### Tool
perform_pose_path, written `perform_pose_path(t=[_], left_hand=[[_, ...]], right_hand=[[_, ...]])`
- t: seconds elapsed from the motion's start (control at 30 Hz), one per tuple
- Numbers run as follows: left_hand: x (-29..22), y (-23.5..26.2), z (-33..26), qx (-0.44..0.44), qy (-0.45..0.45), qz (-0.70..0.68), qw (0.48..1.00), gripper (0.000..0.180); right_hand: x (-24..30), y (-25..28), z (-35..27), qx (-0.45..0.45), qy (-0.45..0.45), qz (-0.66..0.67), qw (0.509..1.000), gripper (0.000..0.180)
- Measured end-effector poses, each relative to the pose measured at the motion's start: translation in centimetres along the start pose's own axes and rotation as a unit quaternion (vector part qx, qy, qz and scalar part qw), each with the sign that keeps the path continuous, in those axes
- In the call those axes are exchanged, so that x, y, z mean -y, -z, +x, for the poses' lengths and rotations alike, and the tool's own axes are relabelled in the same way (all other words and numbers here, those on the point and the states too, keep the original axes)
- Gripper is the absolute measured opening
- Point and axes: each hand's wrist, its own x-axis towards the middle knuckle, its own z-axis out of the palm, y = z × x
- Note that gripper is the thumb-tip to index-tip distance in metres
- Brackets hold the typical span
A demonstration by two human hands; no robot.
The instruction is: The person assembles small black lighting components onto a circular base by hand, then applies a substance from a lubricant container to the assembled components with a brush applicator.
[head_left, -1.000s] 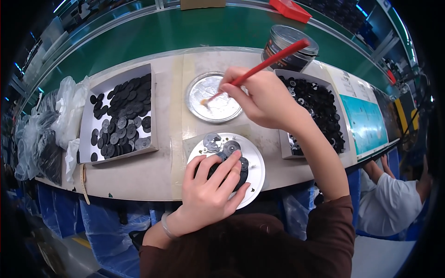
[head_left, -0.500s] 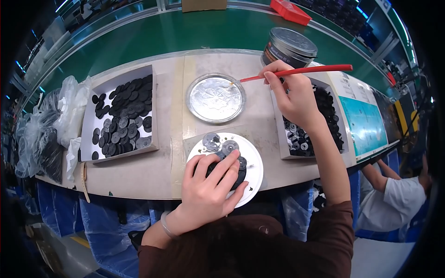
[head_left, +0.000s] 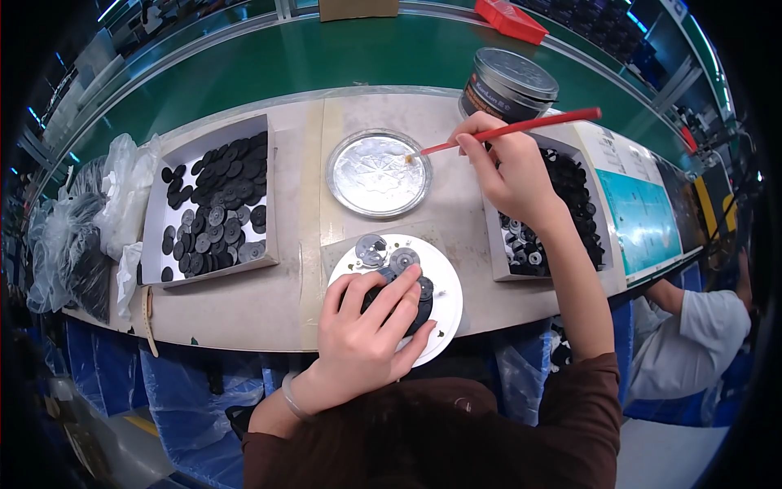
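Note:
A thin brush with a red handle (head_left: pixel 554 120) is pinched in my right hand (head_left: pixel 513 167). Its tip rests on the glossy, clear, grease-like stuff in a shallow round metal dish (head_left: pixel 379 210). Nearer to me lies a white round plate (head_left: pixel 448 301) carrying a gear assembly of grey and black gears (head_left: pixel 404 261). My left hand (head_left: pixel 366 330) curls over those gears, its fingertips on them and the thumb at the lower edge of a black gear. Part of the assembly is hidden under the fingers.
At left stands an open box (head_left: pixel 273 196) of black and grey gears, beside clear plastic bags (head_left: pixel 69 236). Another box (head_left: pixel 546 277) with small black parts sits under my right forearm. Behind it is a dark tin (head_left: pixel 509 81). A red tray (head_left: pixel 513 20) lies farther back; a person (head_left: pixel 692 342) sits at right.
The brush tip has shifted slightly down and left onto the dish, and its handle tilts more. My right hand moved a little with it. My left hand stays in place.

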Motion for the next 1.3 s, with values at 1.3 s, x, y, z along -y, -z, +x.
perform_pose_path(t=[1.3], left_hand=[[-0.4, -0.3, -0.1, -0.047, -0.016, 0.043, 0.998, 0.027]], right_hand=[[4.9, 5.2, -10.5, -0.13, 0.127, 0.181, 0.967, 0.004]])
